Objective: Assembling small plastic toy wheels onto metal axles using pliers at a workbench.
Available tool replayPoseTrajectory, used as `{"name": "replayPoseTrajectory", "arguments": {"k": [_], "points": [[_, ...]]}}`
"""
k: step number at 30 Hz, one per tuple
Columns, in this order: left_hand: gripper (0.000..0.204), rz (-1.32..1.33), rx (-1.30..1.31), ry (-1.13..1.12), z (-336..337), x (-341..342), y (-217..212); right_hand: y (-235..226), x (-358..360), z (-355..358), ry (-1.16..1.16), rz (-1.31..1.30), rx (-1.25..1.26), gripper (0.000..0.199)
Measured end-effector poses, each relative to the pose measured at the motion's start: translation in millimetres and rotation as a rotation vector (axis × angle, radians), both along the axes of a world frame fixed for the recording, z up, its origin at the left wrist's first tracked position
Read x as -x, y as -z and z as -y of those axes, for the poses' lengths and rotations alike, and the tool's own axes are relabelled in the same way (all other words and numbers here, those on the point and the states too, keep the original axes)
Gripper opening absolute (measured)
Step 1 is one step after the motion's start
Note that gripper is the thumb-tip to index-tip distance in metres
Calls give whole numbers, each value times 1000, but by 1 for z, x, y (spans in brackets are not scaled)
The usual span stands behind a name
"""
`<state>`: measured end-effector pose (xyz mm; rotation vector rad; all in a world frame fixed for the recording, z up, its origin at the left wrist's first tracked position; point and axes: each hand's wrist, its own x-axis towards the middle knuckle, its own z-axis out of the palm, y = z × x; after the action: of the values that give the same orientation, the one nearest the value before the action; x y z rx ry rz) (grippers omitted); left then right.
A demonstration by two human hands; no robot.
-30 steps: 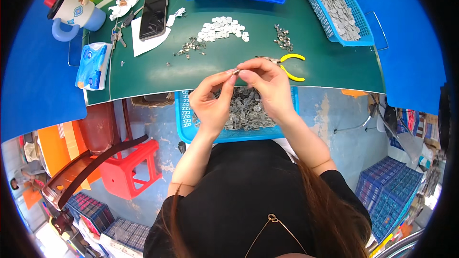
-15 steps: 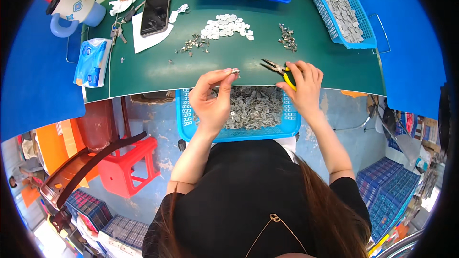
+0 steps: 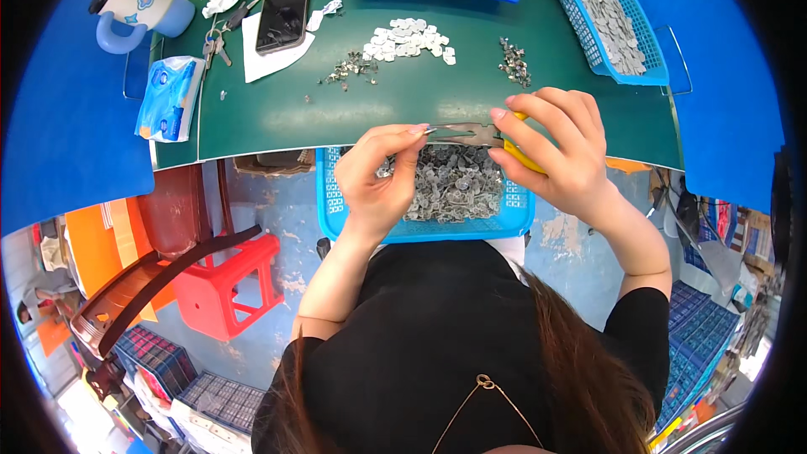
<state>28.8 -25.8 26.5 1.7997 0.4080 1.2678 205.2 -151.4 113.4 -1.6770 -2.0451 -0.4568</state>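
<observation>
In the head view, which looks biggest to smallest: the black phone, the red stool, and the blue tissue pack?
1. red stool, though it is off the table, so depth may skew this
2. black phone
3. blue tissue pack, close to the phone in apparent size

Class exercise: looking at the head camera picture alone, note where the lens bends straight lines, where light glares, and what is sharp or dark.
Head view: the green table has a front edge that bows into a curve; a pale sheen lies on it near the left hand; the right hand and yellow-handled pliers look sharp; the picture's corners are black.
</observation>
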Motion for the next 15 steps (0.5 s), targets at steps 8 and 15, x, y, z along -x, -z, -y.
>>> {"name": "replayPoseTrajectory", "arguments": {"k": [8, 15], "points": [[15, -53, -53, 29, 0, 4, -6, -10, 4, -4, -42, 207, -57, 37], [16, -100, -111, 67, 0, 5, -8, -22, 5, -8, -119, 318, -85, 26]]}}
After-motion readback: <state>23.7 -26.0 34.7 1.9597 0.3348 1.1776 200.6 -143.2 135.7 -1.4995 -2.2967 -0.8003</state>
